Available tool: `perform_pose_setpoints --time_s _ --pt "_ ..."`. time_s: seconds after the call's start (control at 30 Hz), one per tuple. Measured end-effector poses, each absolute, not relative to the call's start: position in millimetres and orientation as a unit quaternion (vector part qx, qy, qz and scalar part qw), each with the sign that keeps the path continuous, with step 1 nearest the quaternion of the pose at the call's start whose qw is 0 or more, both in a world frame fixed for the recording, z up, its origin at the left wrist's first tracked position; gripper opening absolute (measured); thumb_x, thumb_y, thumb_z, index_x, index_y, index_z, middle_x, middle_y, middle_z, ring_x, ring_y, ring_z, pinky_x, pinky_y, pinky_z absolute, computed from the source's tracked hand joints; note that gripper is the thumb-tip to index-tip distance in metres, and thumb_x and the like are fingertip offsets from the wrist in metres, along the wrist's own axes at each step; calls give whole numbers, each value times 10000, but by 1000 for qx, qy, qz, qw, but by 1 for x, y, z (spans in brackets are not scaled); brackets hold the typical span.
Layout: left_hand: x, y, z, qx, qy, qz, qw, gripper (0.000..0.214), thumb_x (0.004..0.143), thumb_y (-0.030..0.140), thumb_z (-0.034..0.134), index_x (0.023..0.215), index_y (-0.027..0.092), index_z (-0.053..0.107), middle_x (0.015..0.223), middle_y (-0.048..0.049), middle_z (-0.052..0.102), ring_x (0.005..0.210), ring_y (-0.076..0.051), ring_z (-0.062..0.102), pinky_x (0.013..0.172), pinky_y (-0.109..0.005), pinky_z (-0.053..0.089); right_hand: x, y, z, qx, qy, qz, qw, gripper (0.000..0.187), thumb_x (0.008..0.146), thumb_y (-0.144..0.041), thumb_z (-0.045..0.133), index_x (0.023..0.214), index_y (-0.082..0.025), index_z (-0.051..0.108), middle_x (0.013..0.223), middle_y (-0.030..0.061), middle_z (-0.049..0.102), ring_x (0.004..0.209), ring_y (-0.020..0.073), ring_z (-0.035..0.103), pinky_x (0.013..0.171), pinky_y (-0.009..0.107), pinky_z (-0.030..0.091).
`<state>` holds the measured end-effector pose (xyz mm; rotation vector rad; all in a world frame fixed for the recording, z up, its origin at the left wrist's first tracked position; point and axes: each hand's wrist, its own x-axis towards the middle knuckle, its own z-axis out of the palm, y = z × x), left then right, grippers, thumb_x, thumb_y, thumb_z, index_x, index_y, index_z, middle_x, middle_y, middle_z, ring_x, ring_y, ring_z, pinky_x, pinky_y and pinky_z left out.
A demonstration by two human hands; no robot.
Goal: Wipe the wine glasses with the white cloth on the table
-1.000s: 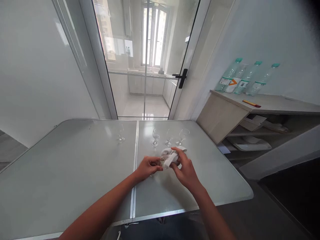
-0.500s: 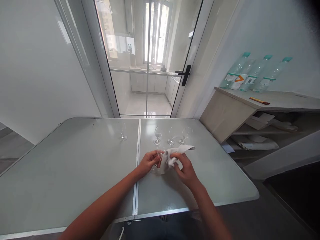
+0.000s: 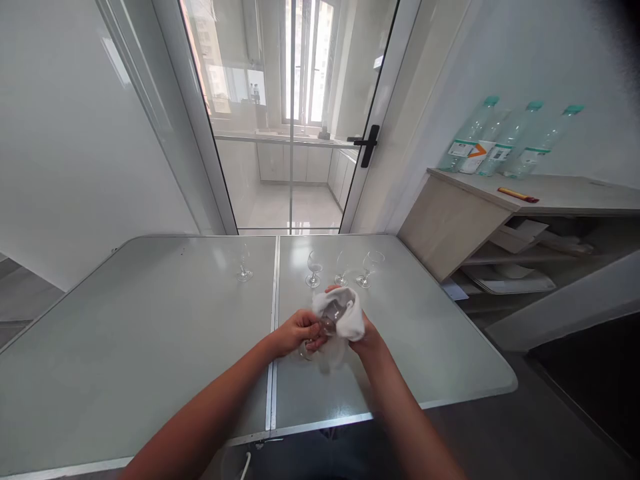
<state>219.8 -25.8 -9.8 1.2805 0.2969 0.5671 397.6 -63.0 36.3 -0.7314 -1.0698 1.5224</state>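
My left hand pinches the stem of a clear stemmed glass, which tilts with its bowl toward the right and its foot toward the lower left. Around the bowl lies a white cloth, draped over my right hand. The right hand presses the cloth to the glass from the far and right sides; most of its fingers are covered. Just beyond my hands, three stemmed glasses stand upright in a row: one on the left, one in the middle and one on the right.
Another stemmed glass stands left of the metal seam on the grey-green table. To the right is a wooden shelf unit with several plastic bottles and a yellow-red packet on top. A glazed door rises behind the table.
The right hand has turned and moved behind the glass. The cloth now wraps around the bowl instead of hanging bunched at its right side. The left hand keeps its hold on the stem.
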Motion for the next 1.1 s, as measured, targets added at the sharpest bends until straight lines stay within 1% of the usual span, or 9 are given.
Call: perform_pose_setpoints --time_s 0.13,0.27,0.4,0.47,0.53,0.63,0.77,0.97,1.1 --pt "221 -25 -13 595 147 294 733 498 845 608 677 725 130 604 553 7 504 461 -88 406 496 -239 335 396 -60 41 -332 -477 627 519 700 483 -397 911 1076 -244 570 884 15 635 704 181 578 606 288 480" --pt "227 -23 -23 651 242 407 593 416 875 472 676 642 135 603 562 -1 561 546 -115 489 574 -240 388 369 -64 46 -516 -491 383 588 597 582 -302 861 1103 -235 578 929 -2 626 777 173 578 667 267 477" --pt "229 -20 -30 668 304 466 494 316 801 346 732 602 134 606 570 27 544 562 -109 463 564 -230 375 343 -70 40 -607 -432 242 622 732 594 -275 840 1250 -247 518 1035 10 640 836 186 598 722 283 496" --pt "226 -19 -31 678 319 478 458 337 774 313 733 539 139 564 531 42 500 537 -98 432 545 -225 349 341 -71 35 -598 -435 265 618 687 606 -278 831 1225 -233 537 1008 7 643 824 183 595 715 280 495" --pt "224 -20 -31 686 342 476 431 366 766 264 702 475 145 513 482 48 466 497 -88 415 521 -221 319 343 -70 30 -588 -442 308 603 524 659 -308 805 1119 -210 575 918 -4 642 779 176 585 687 274 487" --pt "224 -22 -31 690 361 449 438 281 745 176 633 479 153 545 465 32 527 464 -99 469 507 -219 342 349 -73 25 -591 -450 330 583 397 721 -370 783 1022 -208 581 846 -9 639 755 180 577 661 274 477" --pt "225 -25 -26 695 338 434 464 181 725 134 598 546 153 618 512 2 614 483 -121 540 519 -222 407 350 -80 15 -588 -463 337 571 391 780 -389 738 1076 -219 547 835 -11 650 722 178 577 633 272 471" --pt "222 -23 -17 687 353 449 449 165 755 116 572 629 150 673 539 19 604 496 -118 520 523 -219 409 354 -77 3 -562 -568 321 508 309 883 -313 579 1165 -197 527 745 -13 645 639 188 574 613 279 423" --pt "220 -20 -18 682 332 463 460 152 833 160 576 752 153 705 705 -18 686 654 -158 610 635 -251 468 366 -69 2 -577 -627 290 436 98 861 -237 544 870 -185 627 741 55 677 649 208 599 619 293 399"
